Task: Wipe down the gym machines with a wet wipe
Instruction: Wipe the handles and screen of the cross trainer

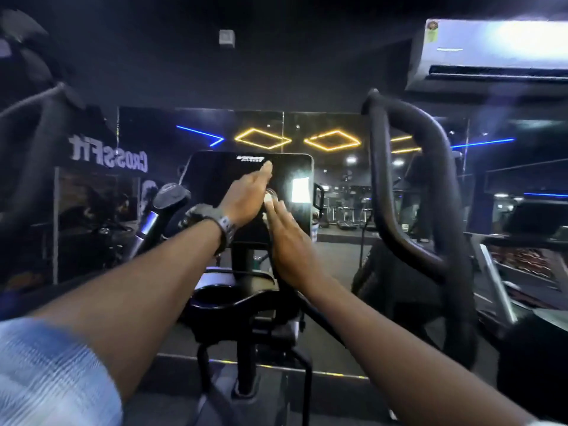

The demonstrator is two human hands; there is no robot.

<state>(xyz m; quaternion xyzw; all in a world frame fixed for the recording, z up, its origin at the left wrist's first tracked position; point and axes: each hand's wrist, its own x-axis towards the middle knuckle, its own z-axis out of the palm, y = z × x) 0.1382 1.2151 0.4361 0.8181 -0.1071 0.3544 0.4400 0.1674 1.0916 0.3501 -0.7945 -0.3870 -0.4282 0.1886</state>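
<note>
Wipe (270, 196), one, lies between two hands on one console (215, 176).

Left hand (246, 195), right hand (292, 244) outstretched, flat

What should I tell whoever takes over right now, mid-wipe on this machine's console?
Left hand: fingers straight, reaching onto the dark console screen.
Right hand: fingers straight, fingertips at a small white wad, likely the wet wipe, on the screen.
Done: cannot tell how much of the screen is wiped.
Left: the rest of the screen, the curved handlebar on the right, the cup holder below, then other machines.
</note>
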